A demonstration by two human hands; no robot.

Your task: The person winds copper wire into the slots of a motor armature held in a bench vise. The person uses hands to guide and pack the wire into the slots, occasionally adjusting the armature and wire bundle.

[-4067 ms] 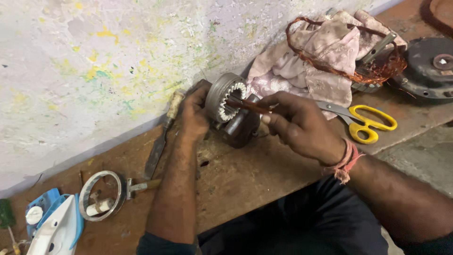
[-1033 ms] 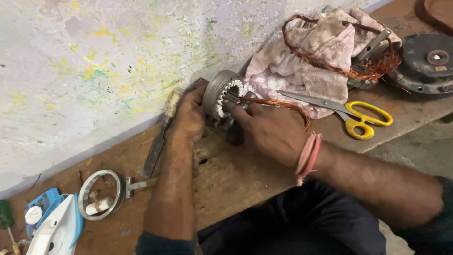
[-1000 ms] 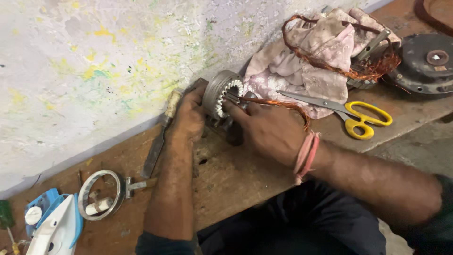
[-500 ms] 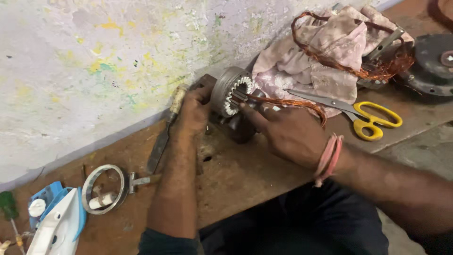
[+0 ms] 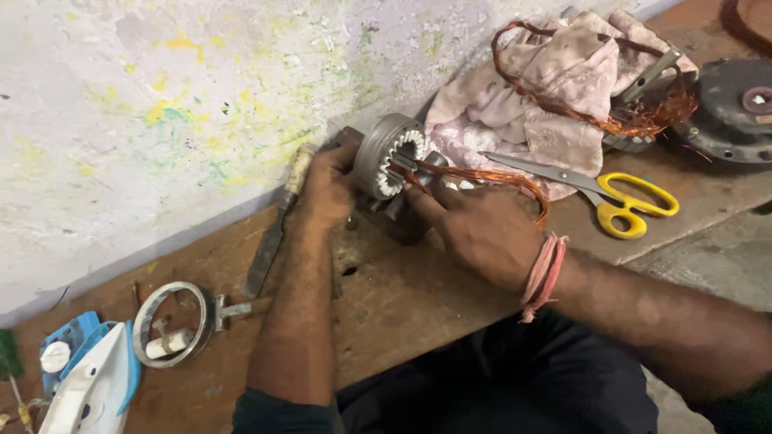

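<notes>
The left hand (image 5: 330,189) grips the motor stator (image 5: 384,157) at the far edge of the wooden surface (image 5: 402,305), its bore facing right. The right hand (image 5: 474,229), just right of it, pinches a copper wire coil (image 5: 490,177) whose end enters the slots.

the wooden bench (image 5: 402,297) is hemmed in at the back by the paint-spattered wall (image 5: 161,96). the stretch beside the left hand (image 5: 330,189) is narrowed by a file (image 5: 277,225) laid along the wall. the way to the right of the motor core (image 5: 390,157) is blocked by a heap of cloth (image 5: 547,104), copper wire (image 5: 498,178) and yellow-handled scissors (image 5: 611,197). bare wood is left open in front of both forearms. the far left is taken up by a metal ring (image 5: 169,321).
</notes>
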